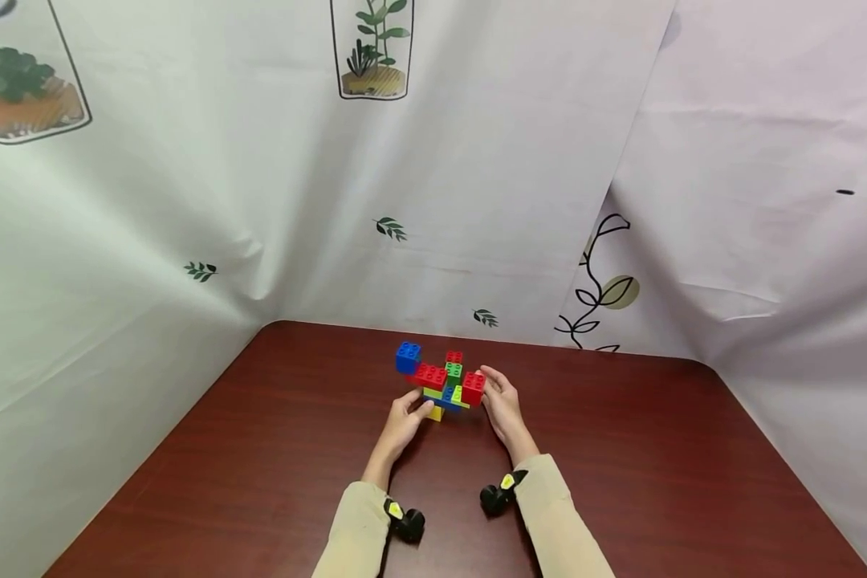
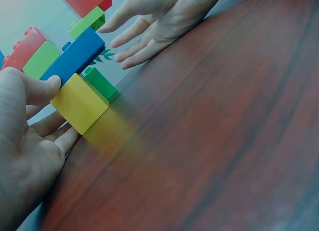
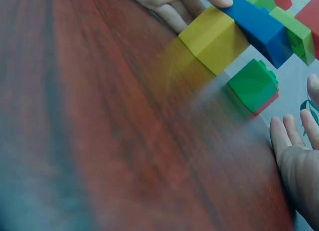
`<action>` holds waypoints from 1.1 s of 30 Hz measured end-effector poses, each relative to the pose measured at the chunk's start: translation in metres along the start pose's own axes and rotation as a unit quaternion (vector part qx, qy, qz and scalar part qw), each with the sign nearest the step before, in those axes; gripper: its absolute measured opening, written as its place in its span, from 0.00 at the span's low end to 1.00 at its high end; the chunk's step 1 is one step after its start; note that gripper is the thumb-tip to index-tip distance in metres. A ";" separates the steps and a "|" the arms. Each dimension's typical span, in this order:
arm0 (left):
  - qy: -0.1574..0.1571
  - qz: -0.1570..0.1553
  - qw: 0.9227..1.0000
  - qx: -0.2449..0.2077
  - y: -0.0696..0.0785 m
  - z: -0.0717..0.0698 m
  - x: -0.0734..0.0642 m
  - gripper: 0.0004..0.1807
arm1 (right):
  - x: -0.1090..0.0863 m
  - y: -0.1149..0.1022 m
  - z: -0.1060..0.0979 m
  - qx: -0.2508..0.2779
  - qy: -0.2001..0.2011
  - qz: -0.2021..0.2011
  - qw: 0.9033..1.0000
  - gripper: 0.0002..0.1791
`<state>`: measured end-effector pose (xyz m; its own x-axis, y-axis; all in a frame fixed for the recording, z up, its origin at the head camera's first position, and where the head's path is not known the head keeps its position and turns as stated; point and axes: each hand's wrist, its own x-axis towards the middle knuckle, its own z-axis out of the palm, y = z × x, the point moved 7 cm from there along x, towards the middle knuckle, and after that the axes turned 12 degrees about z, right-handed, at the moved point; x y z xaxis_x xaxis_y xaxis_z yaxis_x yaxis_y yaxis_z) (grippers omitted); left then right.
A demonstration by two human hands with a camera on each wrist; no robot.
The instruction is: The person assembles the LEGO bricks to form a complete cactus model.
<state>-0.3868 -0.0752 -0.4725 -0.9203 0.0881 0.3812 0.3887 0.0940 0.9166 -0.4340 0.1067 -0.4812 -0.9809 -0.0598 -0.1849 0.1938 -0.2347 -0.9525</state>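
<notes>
A toy-brick build of red, blue, green, lime and yellow bricks stands at the middle of the table. My left hand (image 1: pixel 400 425) grips its left side, the thumb on the end of a long blue brick (image 2: pixel 75 56) and the other fingers behind and beside the yellow brick (image 2: pixel 79 104) at the bottom. My right hand (image 1: pixel 504 409) is at the right side, by the red brick (image 1: pixel 473 387) that juts out there, its fingers straight and spread. Low down sits a green brick (image 3: pixel 251 86). A blue brick (image 1: pixel 408 358) tops the far left end.
The dark red-brown table (image 1: pixel 296 482) reflects the bricks. Behind it hangs a white cloth (image 1: pixel 477 201) printed with plants, meeting the table's back edge. Black wrist cameras are strapped over both beige sleeves (image 1: pixel 361 522).
</notes>
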 end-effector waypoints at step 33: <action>-0.028 -0.025 0.999 -0.029 -0.001 -0.005 -0.004 0.24 | 0.011 -0.005 0.015 -0.231 -0.021 -0.020 0.973 0.21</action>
<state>-0.3835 -0.0804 -0.4746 -0.9342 0.1404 0.3279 0.3367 0.0433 0.9406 -0.4455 0.0927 -0.4744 -0.9841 -0.1022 -0.1450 0.1194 0.2226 -0.9676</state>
